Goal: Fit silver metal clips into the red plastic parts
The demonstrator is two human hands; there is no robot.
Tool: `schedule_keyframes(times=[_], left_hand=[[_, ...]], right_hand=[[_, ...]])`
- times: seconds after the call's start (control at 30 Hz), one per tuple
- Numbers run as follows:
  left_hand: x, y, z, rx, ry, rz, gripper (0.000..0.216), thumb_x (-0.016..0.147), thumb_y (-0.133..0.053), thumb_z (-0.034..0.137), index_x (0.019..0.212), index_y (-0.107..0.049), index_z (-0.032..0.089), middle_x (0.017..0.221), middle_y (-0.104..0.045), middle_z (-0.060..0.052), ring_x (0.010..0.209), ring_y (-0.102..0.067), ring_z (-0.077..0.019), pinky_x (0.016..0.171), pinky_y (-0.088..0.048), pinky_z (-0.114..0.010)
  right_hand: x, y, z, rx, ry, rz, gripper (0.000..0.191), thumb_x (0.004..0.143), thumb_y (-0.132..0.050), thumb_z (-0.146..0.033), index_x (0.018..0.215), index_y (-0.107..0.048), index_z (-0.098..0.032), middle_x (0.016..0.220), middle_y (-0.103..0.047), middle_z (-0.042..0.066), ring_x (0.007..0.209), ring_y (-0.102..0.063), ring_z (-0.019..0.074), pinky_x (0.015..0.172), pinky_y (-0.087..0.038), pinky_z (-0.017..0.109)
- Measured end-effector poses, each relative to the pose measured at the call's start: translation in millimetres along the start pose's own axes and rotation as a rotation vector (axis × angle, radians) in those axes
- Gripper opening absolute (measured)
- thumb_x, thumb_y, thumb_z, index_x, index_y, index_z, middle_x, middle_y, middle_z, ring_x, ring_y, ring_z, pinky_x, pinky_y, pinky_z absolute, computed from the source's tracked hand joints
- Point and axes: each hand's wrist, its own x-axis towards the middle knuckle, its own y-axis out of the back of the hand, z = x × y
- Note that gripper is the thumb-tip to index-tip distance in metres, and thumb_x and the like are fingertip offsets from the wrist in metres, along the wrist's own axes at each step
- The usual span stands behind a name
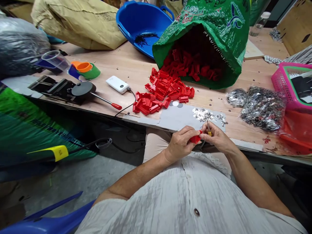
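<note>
My left hand (181, 143) is closed on a small red plastic part (195, 138), held above my lap at the table's front edge. My right hand (216, 138) is closed around a slim tool with a yellow grip (209, 133) and a thin metal tip pointing up; its exact kind is unclear. The right thumb meets the red part's right side. Just beyond my hands, small shiny metal pieces (203, 114) lie scattered on a grey sheet (175, 117). A heap of similar red parts (163, 89) lies farther left.
A green woven sack (219, 39) spills red parts onto the table. Behind it stands a blue basin (143, 19). At left are a clamp-like device with a lever (83, 89) and a white power bank (118, 84). Bagged metal pieces (262, 109) and a pink basket (280, 81) sit right.
</note>
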Motion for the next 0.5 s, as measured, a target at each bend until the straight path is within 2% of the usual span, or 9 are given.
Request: schedule_keyframes(times=[0.23, 0.4, 0.5], left_hand=[[-11.9, -3.5, -4.8, -0.113, 0.010, 0.001, 0.029, 0.084, -0.073, 0.021, 0.112, -0.065, 0.019, 0.090, -0.071, -0.005, 0.082, -0.068, -0.0131, 0.073, -0.057, -0.024], [-14.6, -5.0, -6.4, -0.207, 0.010, 0.021, 0.032, 0.080, -0.077, 0.023, 0.110, -0.067, 0.018, 0.092, -0.073, -0.007, 0.083, -0.068, -0.0137, 0.075, -0.057, -0.025], [-15.1, -4.0, -7.3, -0.299, 0.040, 0.023, 0.033, 0.077, -0.080, 0.027, 0.107, -0.069, 0.019, 0.091, -0.074, -0.007, 0.082, -0.069, -0.0143, 0.076, -0.056, -0.026]], right_hand=[[-11.7, -4.4, 9.1, 0.142, -0.159, -0.046, 0.042, 0.080, -0.074, -0.048, 0.106, -0.052, -0.023, 0.089, -0.057, -0.002, 0.066, -0.048, 0.0091, 0.058, -0.036, 0.023], [-15.7, -2.6, 13.7, 0.163, -0.160, -0.043, 0.041, 0.081, -0.075, -0.045, 0.108, -0.052, -0.024, 0.092, -0.058, -0.001, 0.069, -0.051, 0.0093, 0.061, -0.039, 0.024], [-17.3, -2.4, 15.3, 0.175, -0.144, -0.085, 0.041, 0.081, -0.075, -0.044, 0.108, -0.051, -0.025, 0.093, -0.059, 0.000, 0.073, -0.054, 0.0113, 0.063, -0.040, 0.025]])
